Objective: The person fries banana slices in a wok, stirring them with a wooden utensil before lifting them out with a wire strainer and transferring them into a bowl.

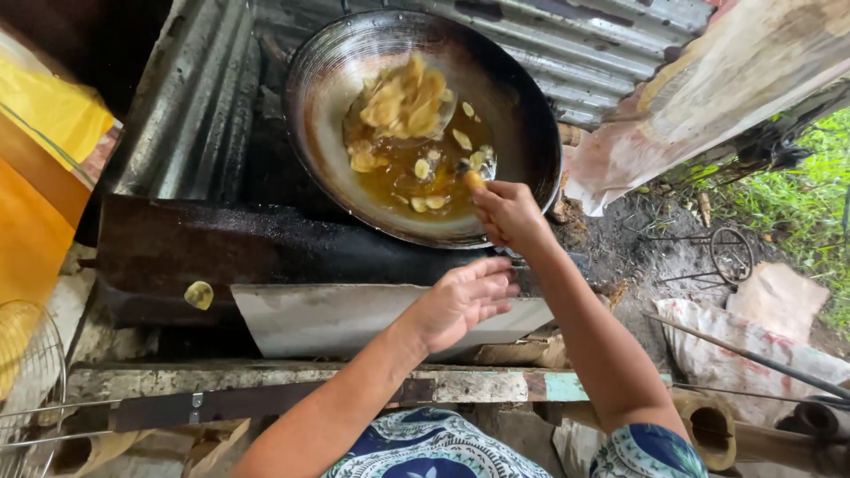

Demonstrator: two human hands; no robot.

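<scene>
Risky: right hand (506, 212) gripping a slice (475, 180) just over hot oil in the wok (522, 115), splash likely; left hand (462, 301) open, empty, hovering near the stove edge (354, 314).

Corrugated metal sheets (204, 97) stand as a wall behind a blackened stove top (266, 248). One stray yellow chip (198, 295) lies on the stove's front left edge. A wire basket (27, 372) sits lower left of the stove, yellow cloth (44, 133) above it. Grass (797, 195) grows far right.
</scene>
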